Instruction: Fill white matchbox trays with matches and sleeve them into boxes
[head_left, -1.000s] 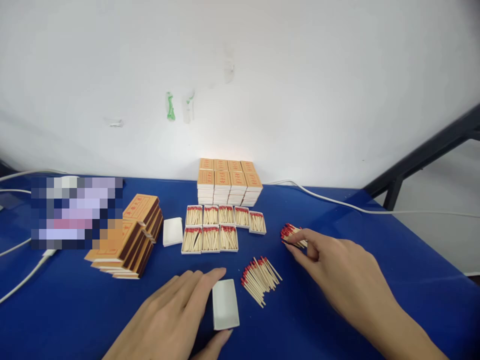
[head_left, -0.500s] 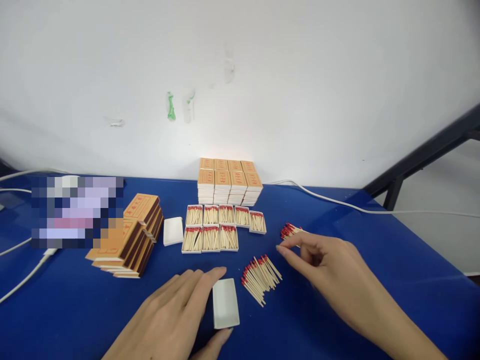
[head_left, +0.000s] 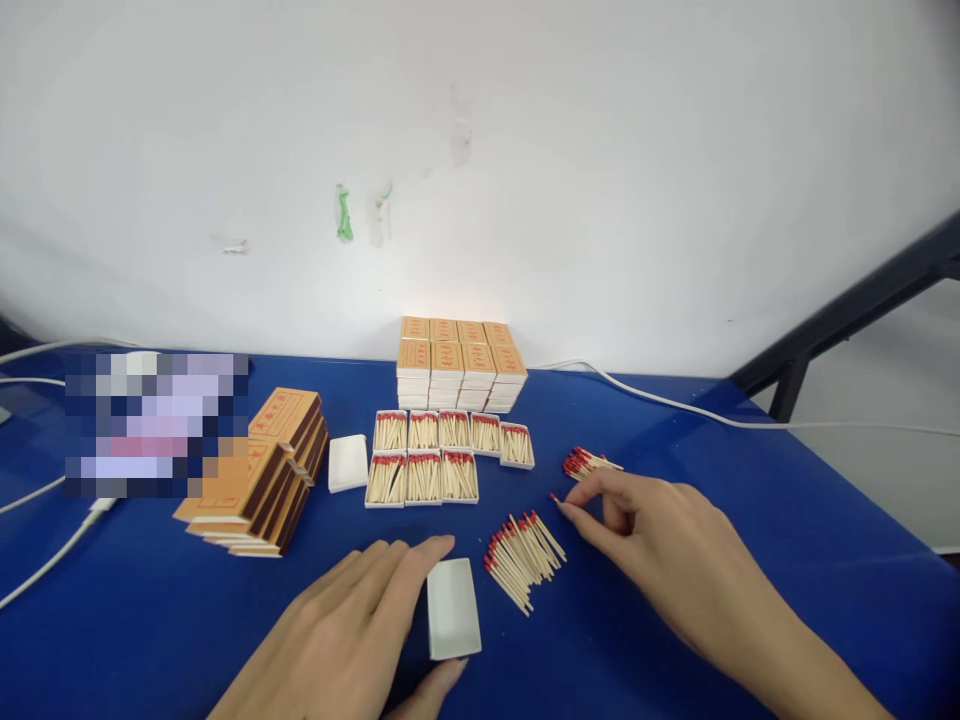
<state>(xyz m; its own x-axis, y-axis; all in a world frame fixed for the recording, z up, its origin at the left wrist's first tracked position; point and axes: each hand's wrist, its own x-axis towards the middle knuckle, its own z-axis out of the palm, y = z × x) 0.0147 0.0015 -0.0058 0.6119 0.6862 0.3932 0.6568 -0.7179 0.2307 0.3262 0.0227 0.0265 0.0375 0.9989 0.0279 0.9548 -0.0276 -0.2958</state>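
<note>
An empty white matchbox tray (head_left: 454,608) lies at the front of the blue table. My left hand (head_left: 349,625) grips it, thumb at the near end and index finger by the far end. My right hand (head_left: 652,530) pinches a single match (head_left: 555,498) between thumb and index finger, its red head poking out to the left. Left of and below that hand, a fanned pile of matches (head_left: 525,560) rests on the table. Another small heap of matches (head_left: 586,462) is just beyond my right fingers, partly hidden by them.
Several match-filled trays (head_left: 424,477) stand in two rows ahead. An empty white tray (head_left: 348,463) sits to their left. Stacked matchboxes (head_left: 461,358) stand against the wall. More matchbox covers (head_left: 259,470) are piled left, by a blurred-out item (head_left: 154,425) and a white cable (head_left: 660,400).
A match now shows between my right thumb and index finger, and that hand has shifted very slightly right. My left hand and the tray keep their place.
</note>
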